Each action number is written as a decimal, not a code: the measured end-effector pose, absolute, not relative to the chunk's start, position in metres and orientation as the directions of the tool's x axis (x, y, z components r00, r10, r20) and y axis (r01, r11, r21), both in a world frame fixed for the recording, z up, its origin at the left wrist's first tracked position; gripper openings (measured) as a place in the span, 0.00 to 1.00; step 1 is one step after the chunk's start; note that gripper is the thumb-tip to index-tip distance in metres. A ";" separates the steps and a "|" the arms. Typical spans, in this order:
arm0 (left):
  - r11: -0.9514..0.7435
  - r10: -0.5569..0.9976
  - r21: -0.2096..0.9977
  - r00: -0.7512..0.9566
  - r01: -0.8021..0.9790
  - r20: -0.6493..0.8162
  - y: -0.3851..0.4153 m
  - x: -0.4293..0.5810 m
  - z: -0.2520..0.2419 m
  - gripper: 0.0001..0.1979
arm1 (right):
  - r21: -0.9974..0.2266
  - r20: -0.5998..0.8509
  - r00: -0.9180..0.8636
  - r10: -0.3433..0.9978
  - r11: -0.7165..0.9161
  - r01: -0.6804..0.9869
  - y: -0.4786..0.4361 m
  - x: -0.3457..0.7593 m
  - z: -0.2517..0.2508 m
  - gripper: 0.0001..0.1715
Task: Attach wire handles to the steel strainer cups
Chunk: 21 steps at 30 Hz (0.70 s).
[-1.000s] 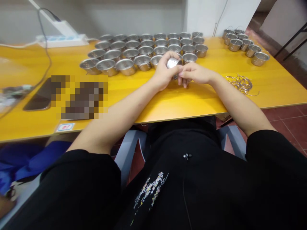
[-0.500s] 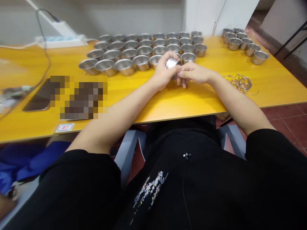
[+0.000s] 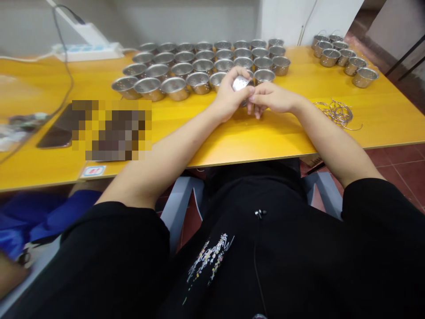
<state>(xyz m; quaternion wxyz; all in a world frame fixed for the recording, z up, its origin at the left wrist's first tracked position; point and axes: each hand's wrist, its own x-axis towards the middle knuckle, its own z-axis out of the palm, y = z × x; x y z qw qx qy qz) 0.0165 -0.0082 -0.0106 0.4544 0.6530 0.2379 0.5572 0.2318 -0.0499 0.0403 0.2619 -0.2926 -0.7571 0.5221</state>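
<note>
My left hand (image 3: 232,93) is closed around a small perforated metal cup (image 3: 239,83), tilted so its holed base faces up toward me. At the cup's near right side, my right hand (image 3: 270,96) is closed in a pinch, its fingertips touching those of my left hand. Whatever the right fingers pinch is hidden. Rows of similar metal cups (image 3: 175,88) stand upright just beyond my hands. A loose tangle of bent metal wires (image 3: 338,113) lies to the right, beside my right forearm.
Several cups with wire handles (image 3: 365,77) stand at the table's far right. A phone (image 3: 63,128), a pixelated dark object (image 3: 114,135) and a small label (image 3: 93,171) lie at left. Behind is a power strip (image 3: 89,52) with cables. Blue-clothed legs (image 3: 49,217) show at lower left.
The view has shifted slightly, so the table and cups sit a little higher and farther right. Both hands keep nearly the same hold at the cup.
</note>
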 end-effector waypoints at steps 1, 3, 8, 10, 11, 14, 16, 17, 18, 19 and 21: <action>-0.481 0.812 0.853 0.264 -0.203 0.520 -0.007 0.016 -0.011 0.38 | -0.944 0.090 -0.692 0.716 0.283 0.170 -0.050 0.232 0.041 0.31; -0.490 0.801 0.845 0.272 -0.214 0.533 -0.004 0.016 -0.014 0.36 | -0.944 0.091 -0.691 0.718 0.282 0.169 -0.051 0.232 0.041 0.31; -0.505 0.786 0.840 0.298 -0.199 0.542 -0.002 0.015 -0.017 0.35 | -0.947 0.075 -0.678 0.732 0.265 0.181 -0.051 0.231 0.041 0.30; -0.492 0.794 0.842 0.281 -0.221 0.539 -0.005 0.015 -0.015 0.34 | -0.947 0.074 -0.677 0.732 0.265 0.183 -0.051 0.232 0.041 0.29; -0.484 0.800 0.844 0.274 -0.231 0.534 -0.006 0.016 -0.014 0.34 | -0.947 0.077 -0.678 0.731 0.267 0.181 -0.051 0.232 0.041 0.28; -0.478 0.808 0.860 0.294 -0.181 0.511 -0.009 0.017 -0.011 0.35 | -0.946 0.078 -0.682 0.727 0.269 0.179 -0.050 0.232 0.041 0.28; -0.480 0.813 0.867 0.306 -0.131 0.496 -0.010 0.017 -0.009 0.36 | -0.946 0.075 -0.677 0.732 0.266 0.183 -0.051 0.231 0.041 0.28; -0.476 0.818 0.869 0.298 -0.131 0.493 -0.011 0.017 -0.008 0.36 | -0.946 0.073 -0.674 0.735 0.264 0.185 -0.051 0.231 0.041 0.28; -0.469 0.823 0.871 0.286 -0.145 0.491 -0.012 0.017 -0.007 0.36 | -0.947 0.072 -0.670 0.739 0.262 0.187 -0.051 0.231 0.041 0.28; -0.461 0.828 0.873 0.277 -0.160 0.488 -0.013 0.018 -0.006 0.37 | -0.947 0.070 -0.667 0.742 0.259 0.190 -0.051 0.231 0.041 0.27; -0.447 0.832 0.879 0.283 -0.165 0.476 -0.015 0.017 -0.004 0.38 | -0.947 0.064 -0.663 0.746 0.254 0.195 -0.051 0.232 0.041 0.27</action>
